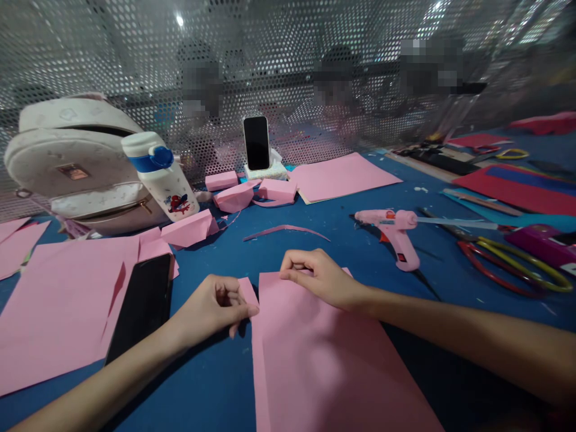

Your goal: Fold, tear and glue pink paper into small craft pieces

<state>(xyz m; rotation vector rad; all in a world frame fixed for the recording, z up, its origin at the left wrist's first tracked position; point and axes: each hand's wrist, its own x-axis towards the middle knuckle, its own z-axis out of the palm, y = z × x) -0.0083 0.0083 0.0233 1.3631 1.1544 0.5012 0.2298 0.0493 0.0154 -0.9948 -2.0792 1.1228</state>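
A large pink paper sheet (324, 360) lies in front of me, with a narrow fold line along its left side. My left hand (227, 303) is closed at the sheet's far left corner, thumb on top, pinching a small pink flap (247, 290); whether the flap belongs to the sheet I cannot tell. At the far edge, my right hand (321, 279) has its fingers curled, thumb and forefinger pinched on the paper. A thin curved pink strip (287, 228) lies just beyond. To the right rests a pink glue gun (393, 231) with a clear glue stick.
At the left are a black phone (141, 306), more pink sheets (58, 306), a white bottle (162, 180) and a backpack (85, 168). Folded pink paper pieces (234, 197) and an upright phone (257, 144) stand behind. Scissors (517, 261) lie right. A perforated metal screen (288, 72) borders the table.
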